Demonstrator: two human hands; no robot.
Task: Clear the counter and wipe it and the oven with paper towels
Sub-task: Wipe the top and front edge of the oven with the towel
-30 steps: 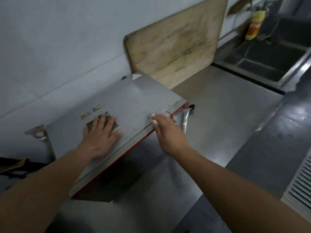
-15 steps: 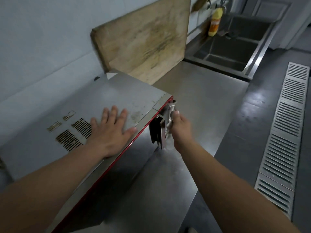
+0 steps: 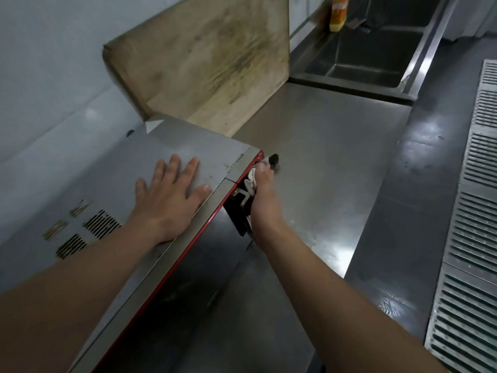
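The oven (image 3: 129, 184) is a grey metal box with a red front trim, standing on the steel counter (image 3: 330, 162). My left hand (image 3: 169, 200) lies flat with fingers spread on the oven's top near its front edge. My right hand (image 3: 262, 200) grips a crumpled white paper towel (image 3: 252, 179) and presses it against the oven's front face at the right end, by the door handle. A black knob (image 3: 274, 158) shows just beyond my fingers. Most of the towel is hidden inside my fist.
A large worn wooden cutting board (image 3: 204, 57) leans against the wall behind the oven. A steel sink (image 3: 360, 57) lies at the far end of the counter with a yellow bottle (image 3: 337, 14) beside it. A floor drain grate (image 3: 476, 211) runs along the right.
My right hand came off the oven's top edge and went down onto the front face by the handle with the towel. My left hand slid along the top toward the front right corner.
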